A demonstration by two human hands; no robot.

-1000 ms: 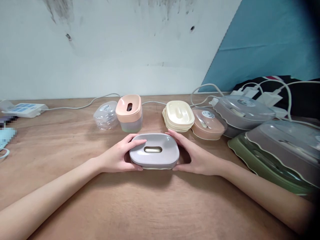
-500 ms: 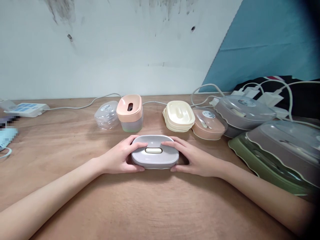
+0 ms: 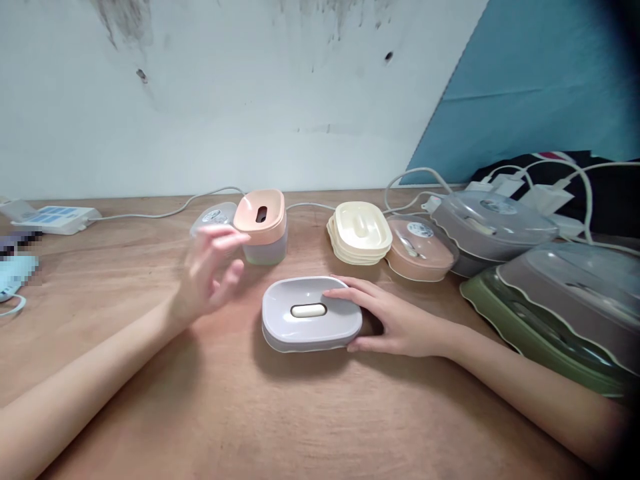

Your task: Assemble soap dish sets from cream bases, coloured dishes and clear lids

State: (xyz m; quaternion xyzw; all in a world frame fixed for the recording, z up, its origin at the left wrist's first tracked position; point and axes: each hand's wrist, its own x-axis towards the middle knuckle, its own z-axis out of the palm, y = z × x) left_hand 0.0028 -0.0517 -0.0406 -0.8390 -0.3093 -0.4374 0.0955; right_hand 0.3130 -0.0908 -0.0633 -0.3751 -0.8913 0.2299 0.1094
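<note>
A pale lilac-grey oval lid (image 3: 280, 310) with a cream insert in its middle slot is gripped at its right end by my right hand (image 3: 387, 319). The thumb is at the near edge and the fingers lie over the top. My left hand (image 3: 213, 270), blurred by motion, is raised apart from the lid with its fingers spread and nothing in them. Behind that hand stand a stack of clear lids (image 3: 213, 213), partly hidden, and a stack of translucent containers topped by a peach slotted lid (image 3: 260, 210).
Cream square lids (image 3: 360, 230) are stacked at the back middle. To the right are a peach lunch box (image 3: 423, 250), grey boxes (image 3: 495, 223) and a green box (image 3: 545, 333). A power strip (image 3: 55, 219) with cables lies at the back left, a blue mask (image 3: 17, 273) nearer.
My left hand has let go of the grey lid and moved left and up. The lid's left end has turned slightly toward me, while my right hand keeps its hold.
</note>
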